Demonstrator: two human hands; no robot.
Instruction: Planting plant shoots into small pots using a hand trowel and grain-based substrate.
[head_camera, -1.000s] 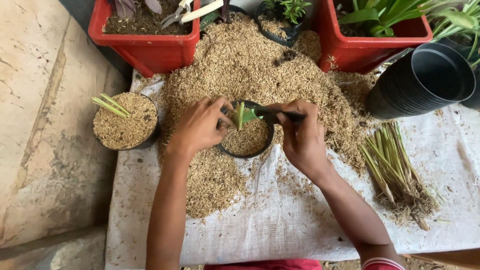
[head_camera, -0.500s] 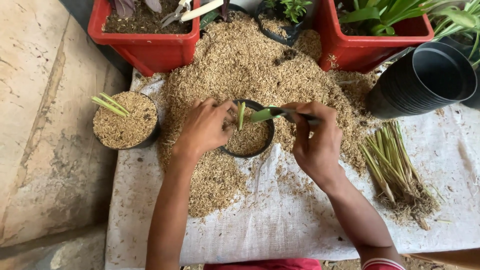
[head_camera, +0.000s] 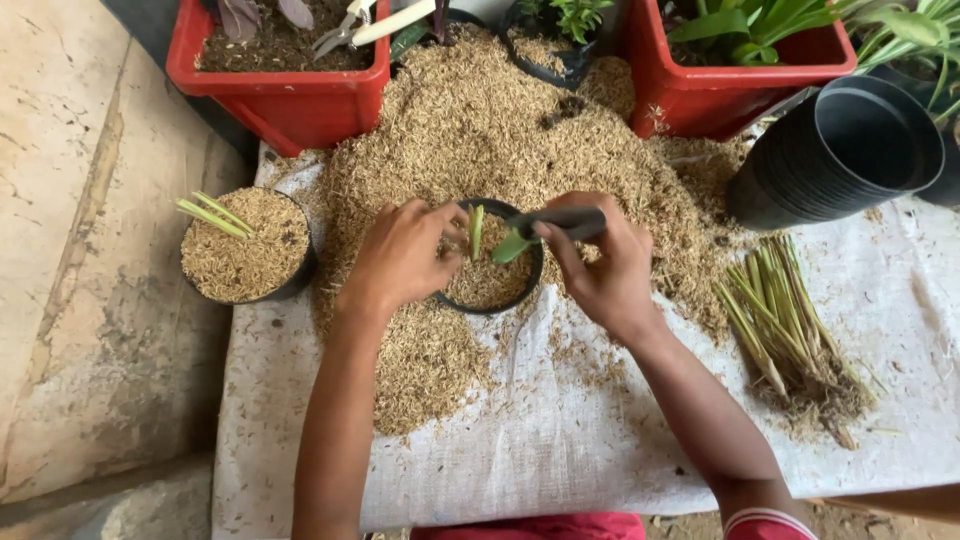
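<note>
Since half a second ago, the right hand (head_camera: 605, 268) has tipped the small scoop (head_camera: 545, 228) down, so its green tip now dips into the black pot (head_camera: 490, 262). Before, the scoop was held level above the rim.

The right hand's fingers are closed around the dark handle of the scoop. The left hand (head_camera: 405, 252) rests on the left rim of the pot. Its fingers are bent and close together, and the fingertips touch the husks beside a small green shoot (head_camera: 477, 230). The shoot stands upright near the back of the pot. I cannot tell if the fingers are pinching the shoot.

The pot sits in the middle of the surface (head_camera: 560, 450), on a white cloth. It is almost full of brown husks. A big pile of husks (head_camera: 500, 120) lies all around it and behind it.

To the left stands another pot (head_camera: 245, 245), full of husks, with a green shoot leaning in it. To the right lies a bundle of green stalks with roots (head_camera: 790, 330). Behind that, a stack of empty black pots (head_camera: 850, 150) lies on its side. Two red planters (head_camera: 290, 75) stand at the back, and a pair of garden clippers (head_camera: 365, 22) rests on the left one.
</note>
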